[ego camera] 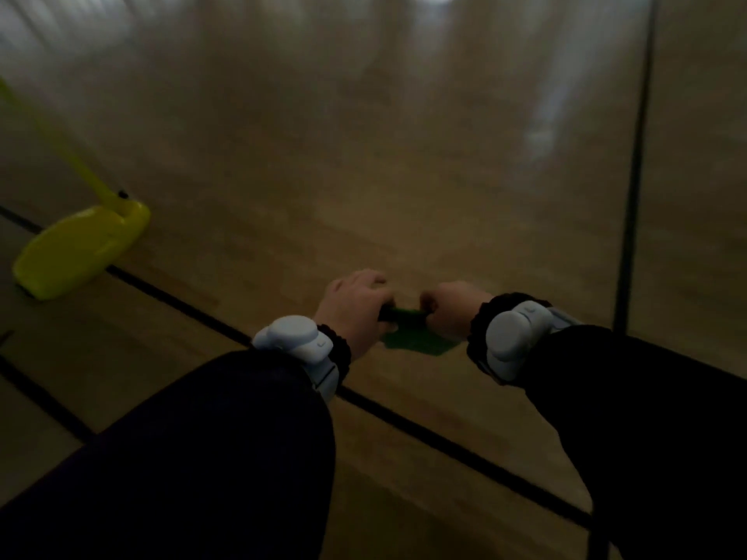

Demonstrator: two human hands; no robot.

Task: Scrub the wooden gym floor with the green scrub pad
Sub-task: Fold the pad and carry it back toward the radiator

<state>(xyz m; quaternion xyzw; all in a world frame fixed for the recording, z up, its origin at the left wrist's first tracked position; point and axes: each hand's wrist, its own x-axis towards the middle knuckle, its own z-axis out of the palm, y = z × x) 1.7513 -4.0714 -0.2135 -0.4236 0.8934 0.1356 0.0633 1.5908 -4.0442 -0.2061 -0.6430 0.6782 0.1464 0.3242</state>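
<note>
A green scrub pad [416,341] hangs between my two hands, low over the wooden gym floor [364,175]. My left hand [355,305] grips its left end with curled fingers. My right hand [452,309] grips its right end the same way. The pad's upper edge is bunched between the fists and its lower part spreads toward the floor. Whether it touches the boards is unclear in the blurred, dim frame. Both wrists carry white bands over dark sleeves.
A bright yellow dustpan [81,248] with a long handle lies on the floor at the left. Dark painted court lines [169,295] cross the floor diagonally under my arms, and another dark line [636,175] runs up the right side.
</note>
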